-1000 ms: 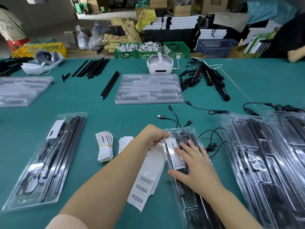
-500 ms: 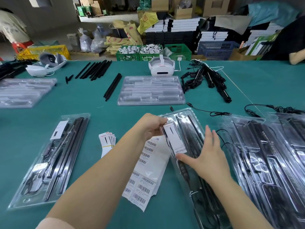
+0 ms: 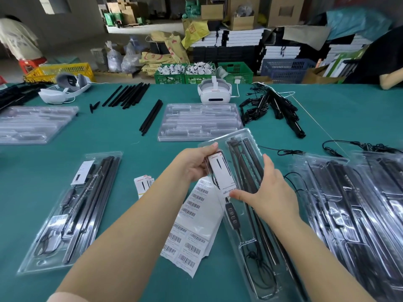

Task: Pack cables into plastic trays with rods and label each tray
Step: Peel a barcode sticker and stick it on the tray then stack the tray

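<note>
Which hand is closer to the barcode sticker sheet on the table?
Left. The left hand grips the tray's upper left edge just above the barcode sticker sheet; the right hand rests across the tray, farther right.

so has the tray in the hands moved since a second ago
Yes. The tray has moved away from the person: its far end now nearly reaches the empty tray stack, hiding cable plugs seen earlier.

Both my forearms come up from the lower edge, bare from elbow to wrist. At the bottom left corner I can see the pale, rounded edge of a short sleeve on my left arm. My left hand [image 3: 194, 164] and right hand [image 3: 272, 192] wear nothing: no gloves, no rings, no watch or strap at either wrist. My fingernails look short and unpainted.
</note>
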The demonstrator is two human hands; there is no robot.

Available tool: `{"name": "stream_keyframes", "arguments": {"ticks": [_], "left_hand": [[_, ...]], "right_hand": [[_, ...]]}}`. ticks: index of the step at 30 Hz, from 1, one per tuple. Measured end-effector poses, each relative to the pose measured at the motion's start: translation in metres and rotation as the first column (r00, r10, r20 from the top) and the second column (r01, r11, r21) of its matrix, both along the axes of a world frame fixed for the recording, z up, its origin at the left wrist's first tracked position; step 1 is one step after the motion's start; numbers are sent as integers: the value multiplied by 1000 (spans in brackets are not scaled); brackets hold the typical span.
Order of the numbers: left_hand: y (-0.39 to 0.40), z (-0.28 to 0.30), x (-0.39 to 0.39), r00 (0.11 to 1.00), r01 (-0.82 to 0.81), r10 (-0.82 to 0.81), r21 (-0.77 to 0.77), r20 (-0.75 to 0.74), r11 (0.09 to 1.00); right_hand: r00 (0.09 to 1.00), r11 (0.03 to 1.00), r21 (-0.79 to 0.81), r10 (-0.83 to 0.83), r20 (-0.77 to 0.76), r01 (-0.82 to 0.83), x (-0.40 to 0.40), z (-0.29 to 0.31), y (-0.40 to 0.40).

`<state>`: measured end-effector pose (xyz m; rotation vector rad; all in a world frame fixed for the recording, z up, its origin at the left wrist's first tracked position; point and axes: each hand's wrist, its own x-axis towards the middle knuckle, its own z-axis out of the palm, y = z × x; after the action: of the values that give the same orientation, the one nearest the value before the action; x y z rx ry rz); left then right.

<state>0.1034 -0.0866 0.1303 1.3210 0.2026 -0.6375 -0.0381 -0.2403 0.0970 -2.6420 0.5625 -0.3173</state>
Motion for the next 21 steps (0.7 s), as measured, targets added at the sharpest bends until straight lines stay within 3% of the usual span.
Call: {"name": "stream_keyframes", "arguments": {"ticks": [21], "left_hand": [[8, 10, 1, 989, -86, 68, 134, 131, 987]], "right_hand": [[1000, 1000, 0, 17, -9, -17, -5, 11, 15]]}}
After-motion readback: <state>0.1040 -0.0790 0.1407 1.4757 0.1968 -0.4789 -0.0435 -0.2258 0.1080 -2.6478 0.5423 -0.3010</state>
